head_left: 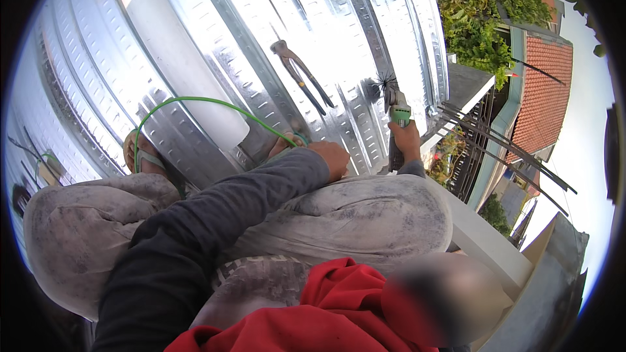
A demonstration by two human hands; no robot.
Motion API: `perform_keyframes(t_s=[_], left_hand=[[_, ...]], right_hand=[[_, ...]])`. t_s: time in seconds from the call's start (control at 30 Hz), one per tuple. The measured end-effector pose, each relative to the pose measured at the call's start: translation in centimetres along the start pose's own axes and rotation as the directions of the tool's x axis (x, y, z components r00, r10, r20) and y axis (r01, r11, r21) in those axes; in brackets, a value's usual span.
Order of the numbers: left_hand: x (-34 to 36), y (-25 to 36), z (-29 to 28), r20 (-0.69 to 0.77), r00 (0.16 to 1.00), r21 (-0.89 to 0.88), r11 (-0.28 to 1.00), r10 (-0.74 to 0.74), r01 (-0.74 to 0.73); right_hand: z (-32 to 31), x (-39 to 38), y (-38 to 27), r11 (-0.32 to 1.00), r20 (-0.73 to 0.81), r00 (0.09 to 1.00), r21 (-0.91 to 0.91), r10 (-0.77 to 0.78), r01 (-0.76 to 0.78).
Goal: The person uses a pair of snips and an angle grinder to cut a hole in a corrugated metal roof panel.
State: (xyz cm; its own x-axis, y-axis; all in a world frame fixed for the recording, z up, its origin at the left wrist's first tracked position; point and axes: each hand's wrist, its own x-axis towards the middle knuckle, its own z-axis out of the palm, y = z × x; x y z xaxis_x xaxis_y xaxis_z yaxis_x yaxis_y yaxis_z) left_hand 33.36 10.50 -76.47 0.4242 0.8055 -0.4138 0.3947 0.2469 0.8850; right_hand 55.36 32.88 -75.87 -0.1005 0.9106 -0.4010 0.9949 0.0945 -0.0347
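My right hand (pixel 405 140) is wrapped round the body of a green and dark angle grinder (pixel 400 115). A wire wheel with spiky black bristles (pixel 385 83) sits at the grinder's far end, over the ribbed metal sheet (pixel 355 19). My left hand (pixel 331 159) is curled closed at my right shin, beside my sandalled right foot (pixel 283 145); what its fingers hold, if anything, is hidden. A green cord (pixel 208 100) arches from my left foot (pixel 149 158) to near that hand. Pincers (pixel 301 77) with dark, yellow-banded handles lie ahead of my hands.
A long white pipe-like piece (pixel 179 52) lies on the sheet to the left. At the right, past the sheet's edge, long dark rods (pixel 502 140) jut out beside a pale ledge (pixel 482 238). Beyond are trees (pixel 476 13) and a red-tiled roof (pixel 544 91).
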Motion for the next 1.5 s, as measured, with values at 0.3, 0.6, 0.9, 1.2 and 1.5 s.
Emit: perform_keyframes(t_s=[0.3, 0.6, 0.9, 1.2, 1.5], left_hand=[[0.3, -0.1, 0.1, 0.009, 0.999, -0.018, 0.999, -0.032, 0.032], [0.4, -0.6, 0.4, -0.010, 0.999, -0.025, 0.999, -0.031, 0.031], [0.6, -0.4, 0.1, 0.028, 0.999, -0.018, 0.999, -0.028, 0.029], [-0.2, -0.3, -0.7, 0.033, 0.999, 0.005, 1.000, -0.025, 0.024], [-0.3, -0.9, -0.7, 0.034, 0.999, 0.004, 0.999, -0.043, 0.043]], right_hand=[[0.5, 0.8, -0.8, 0.998, 0.014, 1.000, -0.065, 0.000, 0.001], [0.5, 1.9, -0.8, 0.995, 0.044, 0.999, -0.096, 0.010, -0.006], [0.4, 2.5, 0.1, 0.995, 0.054, 0.999, -0.102, -0.002, 0.008], [0.8, 2.5, 2.2, 0.942, 0.143, 0.988, 0.321, 0.054, -0.098], [1.7, 3.3, 1.4, 0.936, 0.283, 0.951, 0.287, 0.122, -0.205]])
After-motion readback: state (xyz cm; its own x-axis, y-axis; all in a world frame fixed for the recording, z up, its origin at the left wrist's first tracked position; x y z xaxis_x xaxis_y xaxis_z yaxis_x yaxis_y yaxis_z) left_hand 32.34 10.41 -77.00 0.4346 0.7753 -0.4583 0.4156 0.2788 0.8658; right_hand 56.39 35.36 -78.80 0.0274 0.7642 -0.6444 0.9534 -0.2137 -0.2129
